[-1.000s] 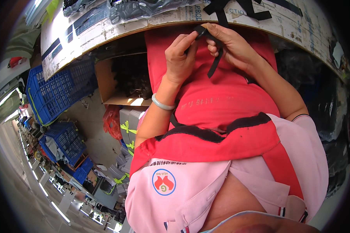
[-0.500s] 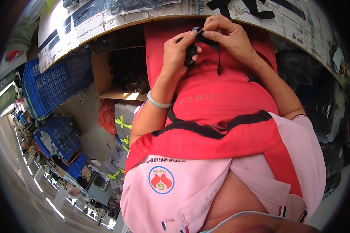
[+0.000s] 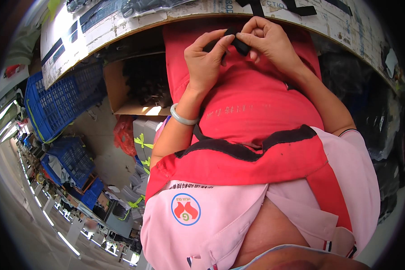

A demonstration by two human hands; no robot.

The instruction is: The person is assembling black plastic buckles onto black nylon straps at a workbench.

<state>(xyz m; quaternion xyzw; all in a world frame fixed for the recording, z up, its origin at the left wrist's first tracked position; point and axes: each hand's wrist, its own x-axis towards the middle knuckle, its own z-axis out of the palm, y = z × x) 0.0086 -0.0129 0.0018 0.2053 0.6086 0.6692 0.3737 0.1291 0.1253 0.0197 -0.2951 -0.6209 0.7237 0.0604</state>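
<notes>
A short black strap (image 3: 242,47) is stretched between my two hands above the red apron (image 3: 256,96), close to the table's near edge. My left hand (image 3: 203,60) is closed, pinching the strap's left part between thumb and forefinger; more black material shows behind those fingers, its kind hard to make out. My right hand (image 3: 272,47) pinches the right part, with the other fingers curled in.
On the worn white table (image 3: 175,28) lie black strap pieces (image 3: 297,8) and a clear bag of black parts (image 3: 146,6). Below stands an open cardboard box (image 3: 117,90) with dark items. Blue crates (image 3: 63,101) are at the left, near a red plastic bag (image 3: 123,135).
The thin black end that hung below my hands no longer shows. My right hand has turned and moved slightly, and the strap now appears folded between both hands.
</notes>
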